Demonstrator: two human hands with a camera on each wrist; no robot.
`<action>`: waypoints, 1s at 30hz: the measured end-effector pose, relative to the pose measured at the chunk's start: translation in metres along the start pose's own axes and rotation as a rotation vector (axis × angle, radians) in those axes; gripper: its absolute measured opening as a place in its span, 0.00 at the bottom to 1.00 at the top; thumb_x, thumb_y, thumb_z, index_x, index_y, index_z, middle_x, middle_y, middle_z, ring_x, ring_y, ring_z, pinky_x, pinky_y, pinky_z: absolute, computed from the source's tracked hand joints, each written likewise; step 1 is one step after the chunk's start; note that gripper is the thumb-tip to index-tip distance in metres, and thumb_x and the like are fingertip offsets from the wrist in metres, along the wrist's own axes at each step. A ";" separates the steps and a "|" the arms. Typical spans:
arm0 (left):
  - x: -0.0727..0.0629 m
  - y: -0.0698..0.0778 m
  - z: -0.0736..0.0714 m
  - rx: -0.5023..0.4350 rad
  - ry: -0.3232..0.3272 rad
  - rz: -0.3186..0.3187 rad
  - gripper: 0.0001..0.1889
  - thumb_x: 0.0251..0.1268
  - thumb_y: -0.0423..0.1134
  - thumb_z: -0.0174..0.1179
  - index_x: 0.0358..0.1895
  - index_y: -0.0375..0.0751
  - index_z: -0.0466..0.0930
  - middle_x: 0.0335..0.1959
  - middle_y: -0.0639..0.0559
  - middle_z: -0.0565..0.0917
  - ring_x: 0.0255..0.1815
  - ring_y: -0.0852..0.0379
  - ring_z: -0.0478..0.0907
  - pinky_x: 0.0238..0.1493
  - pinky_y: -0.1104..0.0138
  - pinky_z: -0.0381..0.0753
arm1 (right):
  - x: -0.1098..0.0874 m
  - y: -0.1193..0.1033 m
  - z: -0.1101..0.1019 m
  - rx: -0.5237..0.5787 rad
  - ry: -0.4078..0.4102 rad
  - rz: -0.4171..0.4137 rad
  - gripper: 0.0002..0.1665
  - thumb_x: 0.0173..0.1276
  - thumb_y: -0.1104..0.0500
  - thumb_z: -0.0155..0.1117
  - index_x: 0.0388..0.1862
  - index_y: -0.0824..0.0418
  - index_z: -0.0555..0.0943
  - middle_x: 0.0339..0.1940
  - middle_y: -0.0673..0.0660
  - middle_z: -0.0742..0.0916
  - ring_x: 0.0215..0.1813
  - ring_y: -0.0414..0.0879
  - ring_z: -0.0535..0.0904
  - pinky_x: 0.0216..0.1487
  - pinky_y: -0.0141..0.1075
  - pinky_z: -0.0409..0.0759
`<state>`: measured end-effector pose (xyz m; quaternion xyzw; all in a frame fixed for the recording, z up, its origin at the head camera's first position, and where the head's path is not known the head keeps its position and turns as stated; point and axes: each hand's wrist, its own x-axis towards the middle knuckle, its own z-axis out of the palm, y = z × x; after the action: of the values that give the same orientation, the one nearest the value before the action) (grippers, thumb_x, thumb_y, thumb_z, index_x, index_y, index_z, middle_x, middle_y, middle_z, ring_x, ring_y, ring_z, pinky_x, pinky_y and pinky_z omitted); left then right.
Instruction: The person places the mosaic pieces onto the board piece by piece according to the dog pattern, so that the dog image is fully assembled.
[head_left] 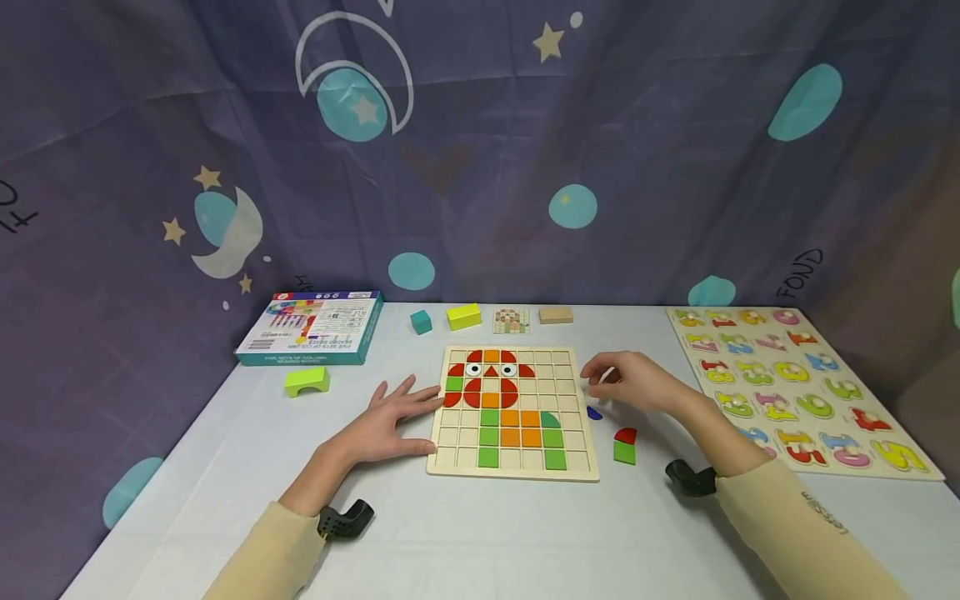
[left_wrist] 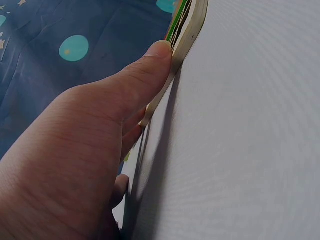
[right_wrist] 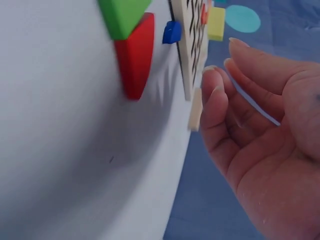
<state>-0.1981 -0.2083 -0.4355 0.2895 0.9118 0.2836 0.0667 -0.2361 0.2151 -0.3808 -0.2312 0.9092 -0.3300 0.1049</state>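
A wooden grid board (head_left: 465,465) lies on the table, with red, orange and green pieces and two eye pieces set in its squares. My left hand (head_left: 390,425) rests at its left edge, fingers spread; in the left wrist view the thumb (left_wrist: 145,70) touches the board's rim. My right hand (head_left: 637,382) hovers by the right edge, its fingers loosely bent. Nothing shows between thumb and fingertips of the right hand (right_wrist: 265,125) in the right wrist view. Below it lie a blue piece (head_left: 594,413), a red quarter-round piece (head_left: 626,436) and a green square (head_left: 624,452).
Behind the board sit a teal cube (head_left: 422,322), a yellow block (head_left: 464,317), a small pattern card (head_left: 512,321) and a plain wooden block (head_left: 556,316). At left are a box (head_left: 311,329) and a green arch block (head_left: 307,382). A number puzzle board (head_left: 795,392) lies at right.
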 end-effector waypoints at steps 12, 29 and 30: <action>0.000 0.000 0.000 0.002 0.001 0.008 0.41 0.57 0.62 0.70 0.73 0.48 0.72 0.77 0.55 0.65 0.81 0.39 0.42 0.73 0.37 0.29 | -0.036 0.006 -0.005 -0.016 -0.053 -0.020 0.11 0.65 0.64 0.72 0.46 0.61 0.84 0.38 0.50 0.84 0.37 0.46 0.78 0.36 0.34 0.80; 0.001 -0.001 0.001 0.013 -0.001 0.011 0.41 0.58 0.62 0.70 0.73 0.49 0.73 0.77 0.55 0.65 0.81 0.38 0.42 0.73 0.37 0.30 | -0.070 0.012 0.005 -0.001 -0.096 -0.083 0.11 0.63 0.63 0.75 0.42 0.57 0.83 0.37 0.47 0.83 0.36 0.41 0.76 0.37 0.32 0.79; 0.001 -0.001 0.001 0.014 0.000 0.014 0.40 0.58 0.62 0.70 0.73 0.48 0.73 0.77 0.55 0.65 0.81 0.38 0.42 0.73 0.36 0.30 | -0.071 0.011 0.007 0.002 -0.103 -0.088 0.11 0.63 0.63 0.75 0.42 0.57 0.83 0.37 0.48 0.83 0.36 0.41 0.76 0.37 0.32 0.79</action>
<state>-0.1988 -0.2079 -0.4362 0.2961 0.9117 0.2778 0.0627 -0.1763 0.2536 -0.3903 -0.2874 0.8913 -0.3227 0.1370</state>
